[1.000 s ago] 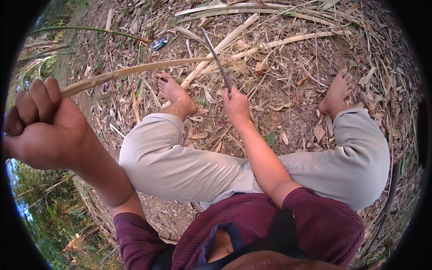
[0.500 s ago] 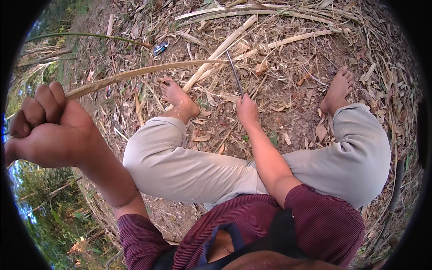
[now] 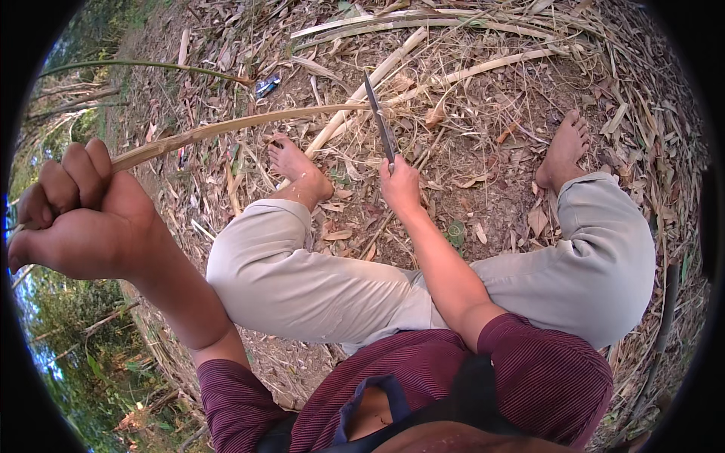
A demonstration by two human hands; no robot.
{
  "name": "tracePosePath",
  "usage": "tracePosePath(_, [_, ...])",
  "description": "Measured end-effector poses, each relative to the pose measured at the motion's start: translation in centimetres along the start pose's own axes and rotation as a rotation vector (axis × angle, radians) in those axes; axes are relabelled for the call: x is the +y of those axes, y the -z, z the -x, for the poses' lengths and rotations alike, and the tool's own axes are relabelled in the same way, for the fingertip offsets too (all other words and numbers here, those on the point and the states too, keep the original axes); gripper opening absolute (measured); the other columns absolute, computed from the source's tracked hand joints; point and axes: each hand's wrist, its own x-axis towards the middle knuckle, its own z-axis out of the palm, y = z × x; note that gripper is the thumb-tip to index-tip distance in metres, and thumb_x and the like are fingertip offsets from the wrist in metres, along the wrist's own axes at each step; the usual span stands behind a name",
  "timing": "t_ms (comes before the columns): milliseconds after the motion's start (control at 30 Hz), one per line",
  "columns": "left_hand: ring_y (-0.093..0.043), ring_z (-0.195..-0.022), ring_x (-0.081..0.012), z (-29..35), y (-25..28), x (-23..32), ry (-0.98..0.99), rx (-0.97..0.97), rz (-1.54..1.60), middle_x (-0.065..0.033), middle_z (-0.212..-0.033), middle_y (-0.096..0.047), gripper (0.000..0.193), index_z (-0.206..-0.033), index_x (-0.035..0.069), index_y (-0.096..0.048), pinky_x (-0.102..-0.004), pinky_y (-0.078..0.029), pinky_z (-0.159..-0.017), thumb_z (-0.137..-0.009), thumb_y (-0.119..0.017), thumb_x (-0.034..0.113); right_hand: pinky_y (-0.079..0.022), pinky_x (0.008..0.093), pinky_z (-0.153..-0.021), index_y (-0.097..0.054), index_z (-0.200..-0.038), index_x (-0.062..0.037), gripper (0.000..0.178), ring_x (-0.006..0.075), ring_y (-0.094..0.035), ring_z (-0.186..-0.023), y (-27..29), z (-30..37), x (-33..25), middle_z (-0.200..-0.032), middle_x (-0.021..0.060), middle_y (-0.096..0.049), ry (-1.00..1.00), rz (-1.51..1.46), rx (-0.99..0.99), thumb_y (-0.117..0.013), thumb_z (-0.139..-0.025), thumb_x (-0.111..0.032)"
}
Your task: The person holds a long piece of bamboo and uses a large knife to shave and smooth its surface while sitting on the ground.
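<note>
Raised at the left, my left hand (image 3: 83, 211) is closed around one end of a long pale strip that looks like split bamboo or cane (image 3: 219, 132). The strip bows away to the right, toward the ground between my feet. In front of me, my right hand (image 3: 400, 183) grips the handle of a long, narrow, dark-bladed knife (image 3: 380, 117). Its blade points away from me and crosses the strip's far end, seemingly touching it. Most of the knife's handle is hidden by my fingers.
Several pale split strips (image 3: 423, 15) lie at the far side. Another thick strip (image 3: 370, 87) slants past my left foot (image 3: 291, 158). A small blue packet (image 3: 267, 84) sits among dry leaves, beside a green stem (image 3: 143, 64). My right foot (image 3: 565, 147) rests on the litter.
My right hand and the knife have shifted a little left, and the blade now shows its broader side. My left hand and the strip have barely moved.
</note>
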Motion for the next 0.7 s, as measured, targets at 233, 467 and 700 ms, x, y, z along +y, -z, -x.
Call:
tracePosePath(233, [-0.01,-0.049,-0.0105,0.3,-0.4,0.2,-0.02,-0.041,-0.012,0.0037,-0.054,-0.013,0.052,-0.063,0.018,-0.021,-0.0301,-0.012,-0.05,-0.099,-0.051,0.041,-0.052,0.0551,-0.064,-0.058,-0.095,-0.0003,0.022,0.0452,-0.066,-0.07,-0.7,0.7,0.8,-0.079,0.0245,-0.067,0.146,0.135,0.056,-0.054,-0.099,-0.022])
tracePosePath(467, [-0.012,-0.049,-0.0102,0.4,-0.4,0.3,0.0,-0.022,-0.004,0.0042,-0.054,-0.013,0.054,-0.064,0.018,-0.021,-0.0297,-0.013,-0.05,-0.097,-0.052,0.046,-0.052,0.055,-0.067,-0.058,-0.092,0.0008,0.024,0.0451,-0.067,-0.074,-0.1,1.4,-1.6,-0.077,0.0264,-0.066,0.037,0.053,-0.046,-0.056,-0.097,-0.022])
tracePosePath(700, [-0.012,-0.05,-0.01,0.4,-0.9,0.4,0.006,-0.055,0.028,0.0044,-0.055,-0.014,0.054,-0.064,0.019,-0.022,-0.0296,-0.012,-0.05,-0.097,-0.052,0.049,-0.053,0.0538,-0.067,-0.057,-0.098,0.0012,0.024,0.0448,-0.067,-0.074,-0.2,0.2,3.3,-0.079,0.028,-0.066,-0.127,0.247,-0.058,-0.056,-0.097,-0.022])
